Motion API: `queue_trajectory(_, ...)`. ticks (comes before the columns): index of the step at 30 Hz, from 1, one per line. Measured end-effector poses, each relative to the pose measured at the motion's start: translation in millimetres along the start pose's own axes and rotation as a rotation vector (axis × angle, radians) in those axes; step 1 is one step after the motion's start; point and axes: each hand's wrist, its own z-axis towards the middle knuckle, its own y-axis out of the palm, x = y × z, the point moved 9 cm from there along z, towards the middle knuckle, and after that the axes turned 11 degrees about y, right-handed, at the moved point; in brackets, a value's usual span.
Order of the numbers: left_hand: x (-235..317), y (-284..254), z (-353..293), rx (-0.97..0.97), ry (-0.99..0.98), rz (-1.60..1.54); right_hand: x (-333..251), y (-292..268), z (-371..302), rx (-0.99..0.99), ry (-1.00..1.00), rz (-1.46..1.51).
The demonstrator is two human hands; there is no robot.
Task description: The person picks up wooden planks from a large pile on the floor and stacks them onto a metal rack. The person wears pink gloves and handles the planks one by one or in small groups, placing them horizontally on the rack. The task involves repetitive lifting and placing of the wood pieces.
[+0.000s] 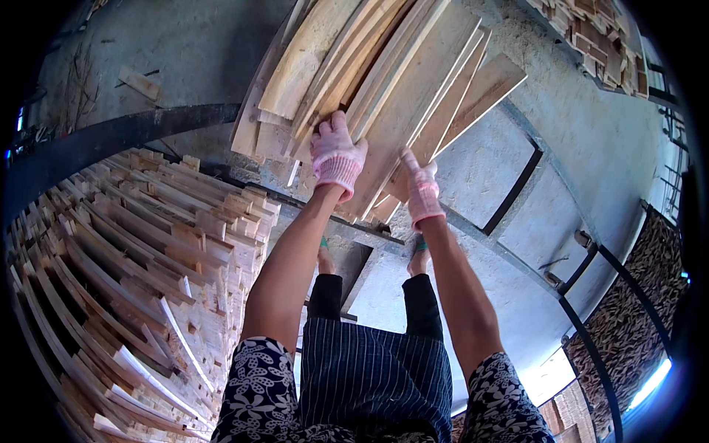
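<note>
Both my hands wear pink knitted gloves and reach up to a loose pile of long, thin wooden boards [413, 81]. My left hand [338, 156] has its fingers curled over the near end of a wooden board in the middle of the pile. Farther right, my right hand [421, 186] grips the near right edge of the wooden boards, one digit lying along the top and the other fingers hidden. Several boards fan out at the pile's right side, and their near ends are uneven.
A large stack of wooden strips [148, 251] fills the left side. Beneath the boards runs a metal frame [509, 214] over the concrete floor [546, 251]. More wood pieces [598, 40] are heaped at the far right, and a dark railing [591, 347] stands at the right.
</note>
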Motion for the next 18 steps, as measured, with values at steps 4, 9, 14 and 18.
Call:
queue_trajectory(4, 2, -5, -1, -0.081, -0.054, -0.025, -4, 8, -13, 0.209, 0.099, -0.299)
queue_trajectory(9, -4, 27, 3, -0.132, -0.057, -0.329, 17, 0, 25, 0.15, 0.09, -0.138)
queue_trajectory(14, -15, 32, 13, -0.223, 0.004, -0.641, 22, -2, 45, -0.021, -0.003, 0.069)
queue_trajectory(18, 1, 18, -10, -0.29, -0.008, -0.651, 33, -14, 53, -0.161, 0.023, 0.146)
